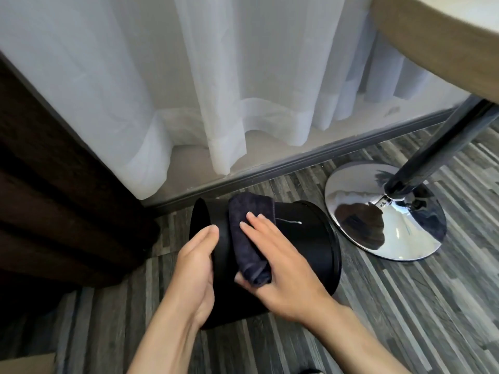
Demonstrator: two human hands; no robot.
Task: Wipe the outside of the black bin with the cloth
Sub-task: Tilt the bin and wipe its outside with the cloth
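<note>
A floor (391,306) of grey, streaked wood-look planks runs up to a dark baseboard rail (297,157), behind which sheer white curtains (189,76) hang in soft folds, their hems gathered just above the sill. At the left edge a heavy dark brown drape (54,184) falls in thick pleats to the floor. At upper right, the rounded edge of a pale-topped bench (445,36) stands on a dark pole (445,141) set in a mirror-bright, shallow-coned chrome base (386,211).

The black bin (310,238), a smooth, matte cylinder with a raised band at one end, lies tipped on its side on the floor between the drape and the chrome base, close to the baseboard. Its end with the raised band points right toward the base; the other end faces left. A faint pale streak shows on its upper wall.

A dark, napped cloth (245,233), folded into a thick strip, is draped over the curve of the bin from the top down toward the camera.

The left hand (197,268) cups the bin's left end, fingers curled around the edge and out of sight, thumb resting on the outer wall. The right hand (280,263) lies flat and spread on the bin, fingers extended over the cloth and pressing it against the wall, with the cloth's lower fold tucked under the thumb side of the palm.
</note>
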